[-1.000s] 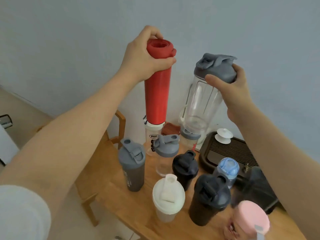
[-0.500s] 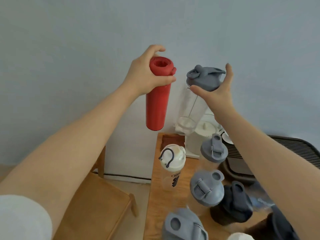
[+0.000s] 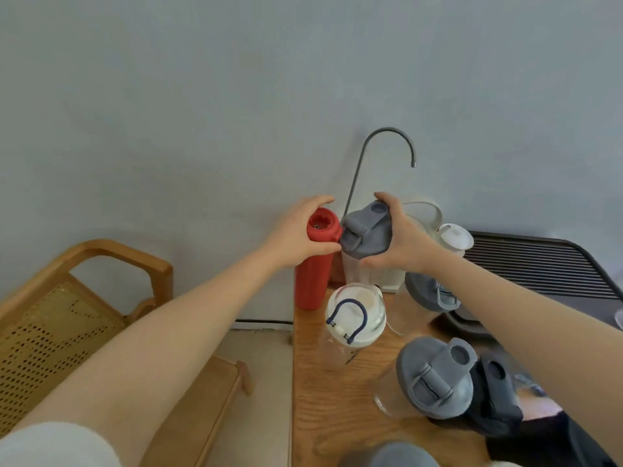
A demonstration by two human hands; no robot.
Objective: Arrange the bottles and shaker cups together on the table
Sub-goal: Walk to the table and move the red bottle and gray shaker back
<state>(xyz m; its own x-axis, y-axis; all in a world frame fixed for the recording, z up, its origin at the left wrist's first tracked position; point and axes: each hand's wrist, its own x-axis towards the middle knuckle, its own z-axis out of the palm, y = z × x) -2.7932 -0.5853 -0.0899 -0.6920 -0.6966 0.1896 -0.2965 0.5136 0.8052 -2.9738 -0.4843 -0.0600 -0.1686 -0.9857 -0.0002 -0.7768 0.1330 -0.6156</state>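
Left hand (image 3: 296, 235) grips red bottle (image 3: 312, 264) top; right hand (image 3: 403, 242) grips grey-lidded shaker (image 3: 365, 235); both at table (image 3: 323, 406) far-left corner.

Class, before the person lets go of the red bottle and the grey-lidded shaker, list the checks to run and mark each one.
1. Left hand grip on red bottle: ok.
2. Right hand grip on grey-lidded shaker: ok.
3. Red bottle base on table: ok, near the corner.
4. Shaker base seated: cannot tell, hidden.
5. Both upright: ok.
6. White-lidded bottle clear of them: ok.
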